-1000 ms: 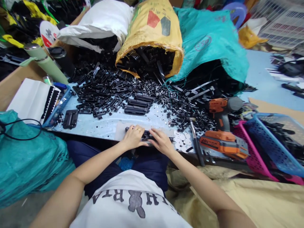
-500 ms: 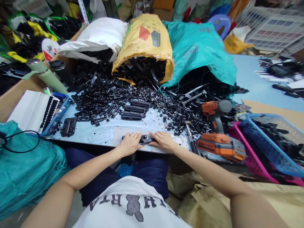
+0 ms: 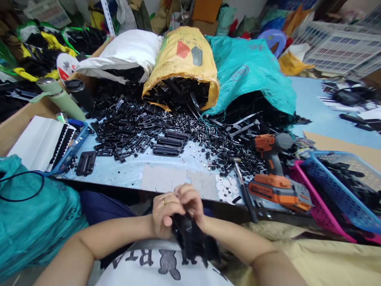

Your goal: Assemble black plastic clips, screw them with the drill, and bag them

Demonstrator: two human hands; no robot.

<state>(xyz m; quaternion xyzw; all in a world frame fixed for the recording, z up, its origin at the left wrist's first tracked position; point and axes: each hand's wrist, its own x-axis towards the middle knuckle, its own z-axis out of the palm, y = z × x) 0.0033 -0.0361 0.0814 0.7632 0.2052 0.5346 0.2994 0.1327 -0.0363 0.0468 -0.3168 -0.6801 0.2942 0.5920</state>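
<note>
Close to my chest, just off the table's front edge, a black plastic part (image 3: 193,238) with a jagged lower end hangs tilted and blurred by motion. The fingers of my left hand (image 3: 167,209), with a ring on one, are closed on its upper end. My right hand (image 3: 192,201) is curled round the same end, its fingertips touching those of the left. What the fingertips pinch is hidden. On the table beyond lie several long black parts (image 3: 169,142) side by side, with a heap of small black links (image 3: 127,127) to their left and loose pins (image 3: 205,135) behind.
A cordless drill (image 3: 274,171) stands on its battery at the right, with a hammer (image 3: 244,186) beside it. Blue basket (image 3: 342,190) and pink basket (image 3: 315,206) sit farther right. White, yellow (image 3: 186,51) and teal sacks line the back. A green flask (image 3: 61,97) stands left.
Both hands have risen from the table's front edge and come back toward my chest, bringing the black plastic part along. The grey mat where they rested now shows.
</note>
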